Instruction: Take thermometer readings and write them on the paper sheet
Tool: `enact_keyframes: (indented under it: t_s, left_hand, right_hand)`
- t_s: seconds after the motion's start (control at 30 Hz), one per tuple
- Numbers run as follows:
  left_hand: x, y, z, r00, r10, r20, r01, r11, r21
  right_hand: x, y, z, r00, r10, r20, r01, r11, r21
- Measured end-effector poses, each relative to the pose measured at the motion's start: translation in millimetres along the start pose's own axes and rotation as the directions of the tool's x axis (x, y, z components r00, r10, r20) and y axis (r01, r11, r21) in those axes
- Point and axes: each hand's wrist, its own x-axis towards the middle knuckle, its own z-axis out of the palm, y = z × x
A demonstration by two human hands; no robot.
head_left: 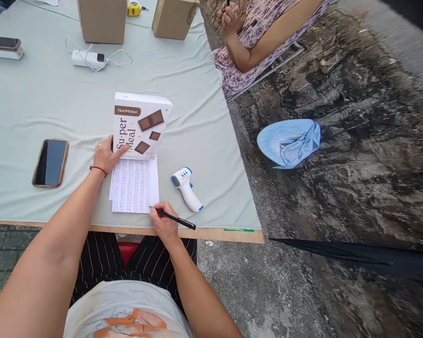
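Note:
My left hand (107, 154) grips the lower left edge of a white NutriMotion box (158, 134), thumb on its printed front and the other fingers partly hidden at its side. The box, with brown chocolate pictures, rests over the top part of some paper sheets (136, 188) covered in dense small writing. In my right hand (165, 224) is a black pen (179, 220), pinched with its tip by the lower right of the top sheet. A white and blue infrared thermometer (186, 188) lies just right of the papers.
On the cloth-covered table (183, 84) lie a phone (50, 163), a white device with a cable (88, 58), another dark-topped device (3, 47), two cardboard boxes (102, 21) and a yellow tape measure (134, 8). A person (254, 47) sits at right. A blue hat (291, 141) lies beyond the table.

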Motion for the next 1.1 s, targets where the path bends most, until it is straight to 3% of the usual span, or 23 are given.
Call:
enact_keyframes:
  t_s: [0.43,0.77,0.97,1.1]
  left_hand:
    - [0,1,-1,1.0,-0.015,0.007,0.015,1.0,0.017]
    - [0,-1,0,1.0,-0.004,-0.008,0.004,1.0,-0.004]
    - [-1,1,0,1.0,-0.003,-0.011,0.003,1.0,-0.015]
    - [-4,4,1,1.0,-0.001,0.002,0.001,1.0,-0.016]
  right_hand:
    - [-2,3,0,0.998,0.048,-0.044,-0.047,0.999,0.022]
    - [0,2,0,0.999,0.049,-0.009,-0.048,0.999,0.006]
    - [-4,-1,-4,0.995,-0.014,-0.1,0.013,1.0,-0.008]
    - [4,-1,-12,0.982,-0.15,-0.113,0.137,0.984,-0.115]
